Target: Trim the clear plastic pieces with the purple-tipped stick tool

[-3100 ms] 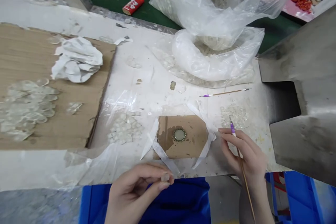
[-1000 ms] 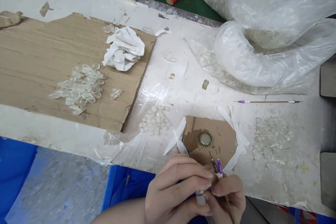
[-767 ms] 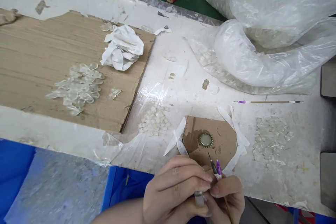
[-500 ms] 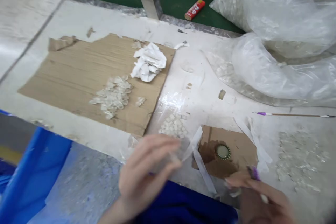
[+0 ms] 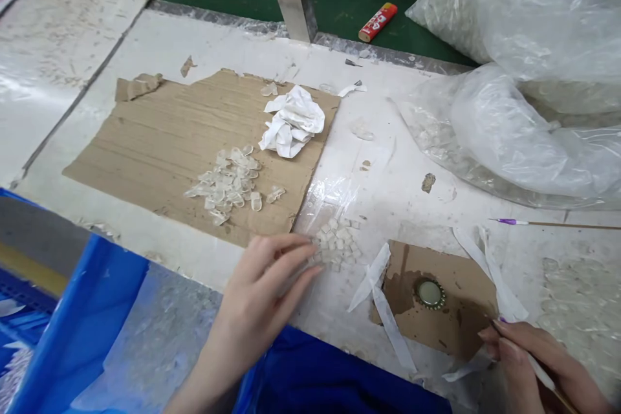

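While left fingers [image 5: 286, 265] lie open beside clear chips [image 5: 337, 246], right fingers [image 5: 509, 349] pinch a wooden-handled pick [image 5: 543, 375].

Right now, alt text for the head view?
Two bare hands at a scuffed white bench: the left hand has its fingertips at a pile of small clear cubes, and the right hand holds a thin stick near a crown cap on brown cardboard. Plastic bags of clear pieces lie behind.
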`<state>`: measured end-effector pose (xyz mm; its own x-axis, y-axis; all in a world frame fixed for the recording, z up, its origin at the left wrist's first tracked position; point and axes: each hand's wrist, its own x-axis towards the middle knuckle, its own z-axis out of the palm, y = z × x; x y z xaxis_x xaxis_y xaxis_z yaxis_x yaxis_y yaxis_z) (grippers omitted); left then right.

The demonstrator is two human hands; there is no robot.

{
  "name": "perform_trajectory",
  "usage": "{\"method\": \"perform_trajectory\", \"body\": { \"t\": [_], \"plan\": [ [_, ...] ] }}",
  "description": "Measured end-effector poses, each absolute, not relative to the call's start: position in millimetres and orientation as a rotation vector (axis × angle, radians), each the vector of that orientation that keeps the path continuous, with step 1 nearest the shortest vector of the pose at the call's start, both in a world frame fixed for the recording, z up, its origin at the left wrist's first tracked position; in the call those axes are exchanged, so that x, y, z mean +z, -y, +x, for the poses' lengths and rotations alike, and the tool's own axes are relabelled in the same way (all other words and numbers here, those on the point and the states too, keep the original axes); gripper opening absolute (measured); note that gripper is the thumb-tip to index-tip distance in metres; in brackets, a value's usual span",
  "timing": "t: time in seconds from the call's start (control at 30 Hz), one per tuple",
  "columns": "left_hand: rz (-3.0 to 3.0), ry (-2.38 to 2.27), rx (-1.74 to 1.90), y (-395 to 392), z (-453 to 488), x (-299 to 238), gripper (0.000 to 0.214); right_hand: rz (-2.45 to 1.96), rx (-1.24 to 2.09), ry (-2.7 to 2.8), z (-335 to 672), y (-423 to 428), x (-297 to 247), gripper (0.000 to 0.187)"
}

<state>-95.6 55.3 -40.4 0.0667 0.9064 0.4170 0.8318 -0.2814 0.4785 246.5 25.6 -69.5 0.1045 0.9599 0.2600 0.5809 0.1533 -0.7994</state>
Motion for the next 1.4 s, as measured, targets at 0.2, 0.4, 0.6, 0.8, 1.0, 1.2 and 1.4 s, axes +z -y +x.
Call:
{"method": "perform_trajectory", "body": {
  "t": [0.2, 0.4, 0.6, 0.8, 1.0, 1.2, 1.4],
  "plan": [
    [2.239, -1.737, 0.851, -43.1, -100.9, -48.8, 0.019, -1.504, 0.437, 1.728, 214.0, -30.0, -52.3, 0.008],
    [2.114, -1.782, 1.042, -40.7, -95.9, -61.6, 0.008, -1.334, 0.426, 1.905, 198.5, -41.1, -46.1, 0.016],
    [1.961, -1.791, 1.196, -35.5, -90.5, -61.1, 0.029, -1.259, 0.41, 1.949, 192.8, -45.8, -44.4, 0.021],
    [1.893, -1.735, 1.092, -26.1, -90.7, -50.9, 0.026, -1.235, 0.455, 1.969, 193.3, -47.3, -45.0, 0.021],
    [1.744, -1.265, 1.076, -25.2, -64.2, -34.4, 0.024, -1.228, 0.468, 1.935, 192.2, -48.6, -42.8, 0.019],
    [1.485, -1.16, 1.048, -25.8, -38.1, -34.2, 0.035, -1.216, 0.491, 1.93, 190.9, -49.9, -40.7, 0.022],
    [1.249, -1.101, 1.131, -25.1, -23.0, -38.1, 0.035, -1.32, 0.652, 1.596, 190.8, -38.0, -46.0, 0.018]
  ]
}}
